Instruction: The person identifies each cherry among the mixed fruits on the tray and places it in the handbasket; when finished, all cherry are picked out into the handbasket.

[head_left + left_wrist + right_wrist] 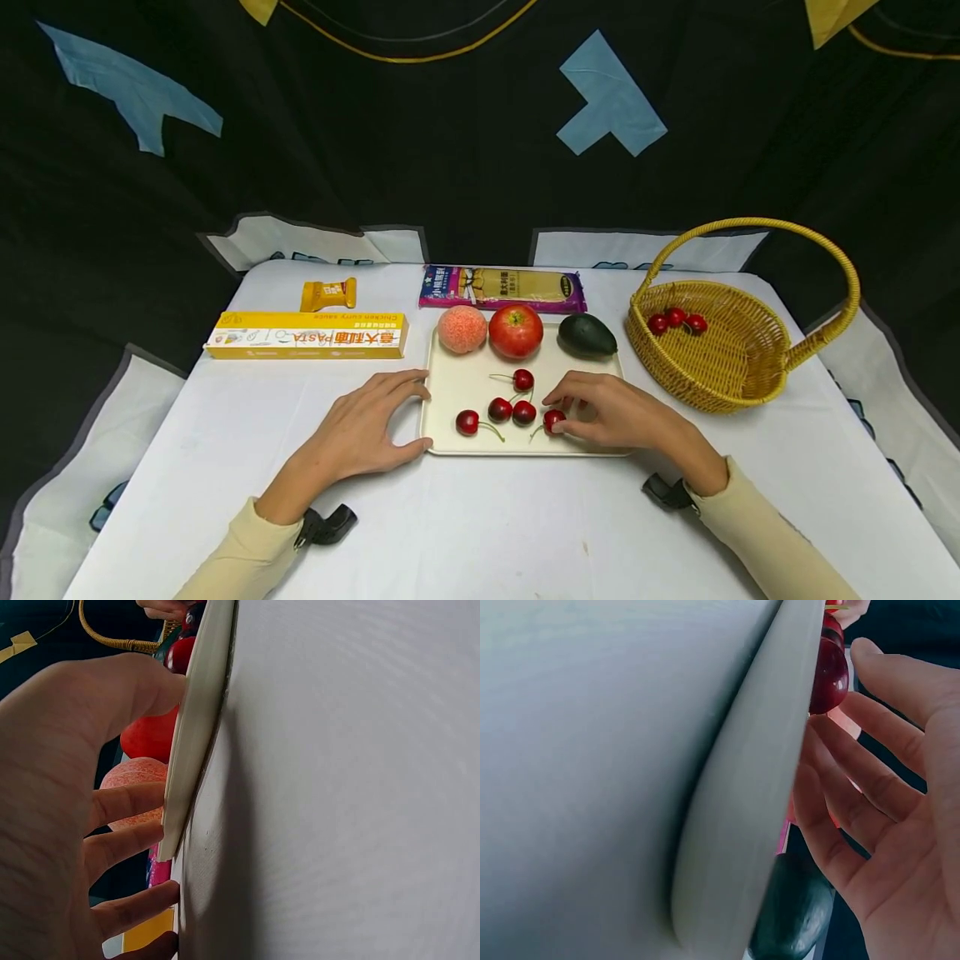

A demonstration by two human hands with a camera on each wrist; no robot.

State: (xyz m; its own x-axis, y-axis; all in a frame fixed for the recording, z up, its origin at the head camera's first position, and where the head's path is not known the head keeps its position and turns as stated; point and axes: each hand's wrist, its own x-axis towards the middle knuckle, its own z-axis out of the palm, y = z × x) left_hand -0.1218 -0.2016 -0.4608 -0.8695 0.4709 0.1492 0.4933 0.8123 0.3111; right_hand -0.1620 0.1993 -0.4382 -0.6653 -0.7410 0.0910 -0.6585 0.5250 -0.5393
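So, the right hand [618,410] has its fingers loosely parted around a dark red cherry [554,422], which sits between thumb and forefinger on the cream tray [450,379]. The wrist view shows a gap by the thumb, but it's cramped in there, so I can't swear whether the forefinger actually touches the fruit.

Four other cherries [500,409] lie on the tray just left of those fingers, stems and all. The avocado [587,335] is right beyond them, with the apple [516,332] farther over to the left of it. The wicker basket [675,367] stands off to their right, three cherries [676,317] inside.

Meanwhile the left hand [360,429] has its fingers spread, thumb at the tray's near left corner and forefinger on the left rim. The fuzzy peach [462,329] is beyond and right of those fingertips, and the yellow pasta box [307,336] lies on the table [495,525] just past the knuckles.
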